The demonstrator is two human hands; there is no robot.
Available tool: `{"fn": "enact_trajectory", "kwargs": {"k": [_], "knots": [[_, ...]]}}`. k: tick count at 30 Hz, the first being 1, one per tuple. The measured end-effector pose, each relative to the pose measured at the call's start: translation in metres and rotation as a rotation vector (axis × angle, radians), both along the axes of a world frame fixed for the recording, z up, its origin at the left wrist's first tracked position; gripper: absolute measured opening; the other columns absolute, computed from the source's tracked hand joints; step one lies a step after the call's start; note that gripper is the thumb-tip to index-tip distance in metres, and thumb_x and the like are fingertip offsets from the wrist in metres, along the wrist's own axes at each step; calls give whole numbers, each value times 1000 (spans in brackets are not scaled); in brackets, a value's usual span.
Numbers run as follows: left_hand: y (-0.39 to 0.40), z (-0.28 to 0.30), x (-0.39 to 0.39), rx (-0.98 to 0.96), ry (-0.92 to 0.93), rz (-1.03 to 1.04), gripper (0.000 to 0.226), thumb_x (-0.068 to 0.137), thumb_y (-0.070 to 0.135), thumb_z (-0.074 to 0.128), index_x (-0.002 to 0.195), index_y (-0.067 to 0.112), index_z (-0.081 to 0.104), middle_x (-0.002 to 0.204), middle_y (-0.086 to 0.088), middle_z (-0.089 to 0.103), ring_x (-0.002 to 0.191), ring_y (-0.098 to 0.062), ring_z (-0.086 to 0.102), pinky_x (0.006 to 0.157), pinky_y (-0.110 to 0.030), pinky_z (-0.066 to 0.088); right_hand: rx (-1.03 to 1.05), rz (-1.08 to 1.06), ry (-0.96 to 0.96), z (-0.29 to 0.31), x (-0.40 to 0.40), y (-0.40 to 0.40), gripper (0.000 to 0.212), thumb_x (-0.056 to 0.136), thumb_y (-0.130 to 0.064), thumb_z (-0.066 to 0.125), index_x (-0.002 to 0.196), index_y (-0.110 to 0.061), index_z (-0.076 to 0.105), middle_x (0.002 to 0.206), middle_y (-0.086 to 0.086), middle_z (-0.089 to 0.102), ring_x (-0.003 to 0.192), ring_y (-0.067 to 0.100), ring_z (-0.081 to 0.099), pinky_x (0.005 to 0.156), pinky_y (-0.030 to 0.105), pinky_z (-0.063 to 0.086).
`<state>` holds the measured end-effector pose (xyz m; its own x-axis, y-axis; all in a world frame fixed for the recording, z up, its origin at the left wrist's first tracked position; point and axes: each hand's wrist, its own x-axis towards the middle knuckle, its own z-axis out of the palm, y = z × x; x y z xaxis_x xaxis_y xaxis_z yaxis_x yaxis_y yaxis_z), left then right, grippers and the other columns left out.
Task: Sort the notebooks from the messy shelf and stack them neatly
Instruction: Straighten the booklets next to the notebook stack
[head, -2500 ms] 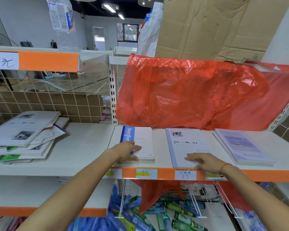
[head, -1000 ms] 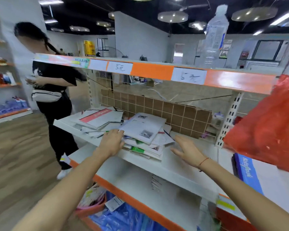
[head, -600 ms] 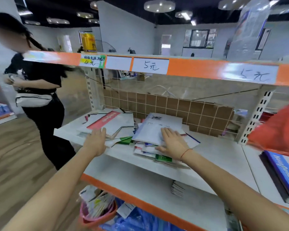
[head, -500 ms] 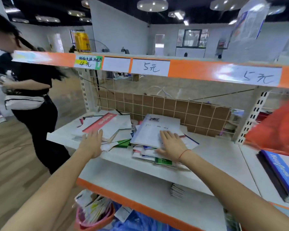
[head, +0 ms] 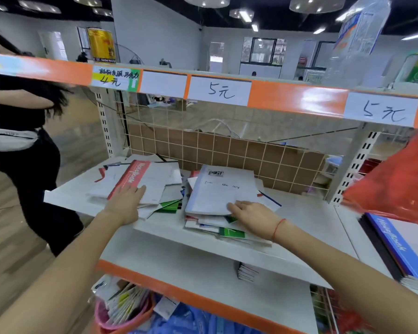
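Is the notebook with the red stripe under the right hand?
No, the red-striped notebook lies under the left hand; the right hand rests on the pale notebook of the other pile.

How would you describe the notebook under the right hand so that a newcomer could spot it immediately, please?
Look at the white shelf under the orange price strip. Two messy piles lie on it; take the right one, where the right hand rests. The pale grey notebook tops that pile, with no red spine, unlike the red-spined notebook under the left hand.
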<state>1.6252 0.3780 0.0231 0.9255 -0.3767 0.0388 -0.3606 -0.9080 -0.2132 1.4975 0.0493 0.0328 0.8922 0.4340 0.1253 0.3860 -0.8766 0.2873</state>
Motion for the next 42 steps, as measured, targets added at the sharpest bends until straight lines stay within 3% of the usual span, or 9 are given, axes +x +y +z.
{"fn": "enact_trajectory", "kwargs": {"k": [4,7,9,12,16,20,23,33,42], "knots": [[7,-4,-1,-5,-36,-59,67,88,31,56,146,17,27,133,-12,38,121,-27,37,105,-35,25,51,67,-123,-6,-30,1,34,82,-30,41,97,-6,61,65,4,60,54,25,57,42,25,39],[2,-7,-3,-13,-17,-30,59,91,23,53,144,16,28,144,-17,28,131,-32,30,109,-37,26,63,-95,-68,-7,-31,16,63,80,-42,43,128,-2,49,116,18,60,100,35,61,77,43,52],[-5,-5,-5,-50,25,-18,52,92,13,50,140,12,30,147,-17,28,132,-32,31,111,-39,27,61,-249,65,-10,-25,26,78,86,-45,50,146,-3,22,145,24,31,130,39,35,101,54,32],[-14,-1,-9,-98,46,-35,49,93,5,47,139,9,31,144,-16,35,129,-30,37,110,-37,30,97,-336,131,-17,-21,39,80,92,-34,52,148,-3,6,149,28,14,138,39,17,103,55,25],[-26,6,-21,-123,-13,-47,63,91,0,49,147,11,22,151,-14,29,135,-30,33,111,-38,27,10,-300,63,-16,-27,34,78,56,-11,77,121,5,37,110,31,54,102,40,56,69,46,49],[-41,20,-34,-192,-81,-73,60,93,8,50,147,13,25,149,-12,34,128,-32,43,100,-39,38,97,-242,69,4,-39,23,39,78,8,49,115,0,44,113,21,51,107,33,50,85,43,40],[-55,29,-38,-277,-88,-105,65,89,6,55,147,14,27,153,-10,29,127,-34,43,95,-42,43,234,-148,-107,21,-59,6,46,61,20,49,105,6,52,92,25,57,82,39,58,64,41,44],[-199,71,-94,-385,-179,-370,75,83,-8,44,150,19,25,145,-16,39,109,-38,56,78,-43,48,304,-295,-609,82,-185,-145,50,60,3,34,102,-7,59,77,16,58,59,35,59,47,35,38],[-387,75,-207,-330,-232,-632,69,84,-2,48,147,16,29,140,-13,44,113,-35,55,75,-40,47,158,-438,-561,94,-325,-313,49,59,-7,28,103,-16,47,78,15,57,66,33,64,44,29,45]]}}
